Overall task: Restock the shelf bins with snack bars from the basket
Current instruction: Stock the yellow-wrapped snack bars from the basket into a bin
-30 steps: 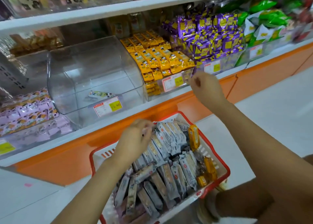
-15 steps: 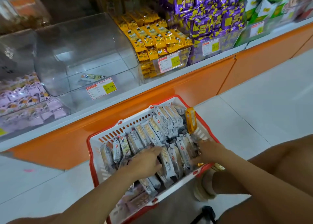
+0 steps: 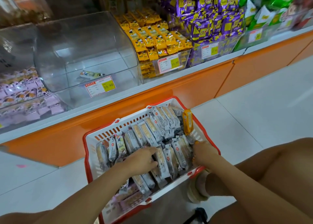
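Snack bars (image 3: 153, 130) in grey-white wrappers fill the red-rimmed white basket (image 3: 122, 124), which sits on the pale tiled floor (image 3: 254, 113) right in front of the orange shelf base (image 3: 186, 88). They are packed mostly on edge in rough rows, and one orange packet (image 3: 187, 122) stands upright against the basket's right wall. The person crouches over it with both arms reaching in. The left hand (image 3: 142, 159) lies on top of the bars near the middle of the basket, fingers stretched out and spread across the wrappers, curled round none of them. The right hand (image 3: 203, 151) is pushed down among the bars by the right wall; its fingertips are buried between the packets, so I cannot tell whether it grips anything. On the shelf above the basket stands a clear bin (image 3: 84, 54) with a curved lid, holding a single packet (image 3: 91, 74) behind a price tag (image 3: 100, 86). To its right is a bin heaped with yellow packets (image 3: 152, 37), then purple packets (image 3: 211, 20), then green ones (image 3: 264, 10); to its left are pale lilac packets (image 3: 22, 88). A light shoe (image 3: 196, 190) shows just beside the basket's near right corner.
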Demonstrator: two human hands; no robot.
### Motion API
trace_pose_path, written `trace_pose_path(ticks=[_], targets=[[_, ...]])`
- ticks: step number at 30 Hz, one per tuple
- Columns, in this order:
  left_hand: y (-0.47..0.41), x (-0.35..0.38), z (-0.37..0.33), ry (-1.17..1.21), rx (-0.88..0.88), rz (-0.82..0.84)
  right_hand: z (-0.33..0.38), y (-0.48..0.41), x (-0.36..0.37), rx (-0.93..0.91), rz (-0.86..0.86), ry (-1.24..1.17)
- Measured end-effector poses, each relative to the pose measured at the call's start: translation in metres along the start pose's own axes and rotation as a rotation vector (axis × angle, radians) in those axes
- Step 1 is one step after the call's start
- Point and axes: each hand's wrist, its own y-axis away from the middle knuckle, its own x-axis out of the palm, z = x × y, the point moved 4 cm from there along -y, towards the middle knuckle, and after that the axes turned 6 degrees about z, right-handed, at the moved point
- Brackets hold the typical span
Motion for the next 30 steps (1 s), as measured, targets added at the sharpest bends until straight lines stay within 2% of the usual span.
trace_pose_path(ticks=[4, 8, 11, 13, 16, 19, 22, 26, 30], targets=[[-0.002, 0.0, 0.001, 0.051, -0.04, -0.01, 0.0, -0.004, 0.007, 0.059, -0.032, -0.022], [-0.001, -0.003, 0.0, 0.12, -0.054, -0.019, 0.001, 0.002, 0.002, 0.031, -0.012, -0.077], [0.004, -0.008, -0.006, 0.202, -0.069, -0.053, -0.003, 0.012, -0.013, -0.001, 0.018, -0.188], [0.01, -0.017, -0.013, 0.283, -0.07, -0.111, -0.009, 0.023, -0.031, -0.056, 0.045, -0.347], [0.019, -0.038, -0.027, 0.584, -0.026, -0.17, -0.017, 0.049, -0.075, -0.185, 0.082, -0.691], [0.03, -0.055, -0.048, 1.173, 0.103, -0.072, -0.012, 0.08, -0.114, -0.377, -0.009, -1.037], [0.041, -0.077, -0.063, 1.58, 0.255, -0.038, 0.008, 0.102, -0.14, -0.623, -0.087, -1.2], [0.052, -0.1, -0.066, 1.835, 0.346, -0.175, 0.03, 0.108, -0.163, -0.774, -0.146, -1.264], [0.06, -0.11, -0.059, 1.898, 0.387, -0.279, 0.051, 0.104, -0.168, -0.866, -0.13, -1.297]])
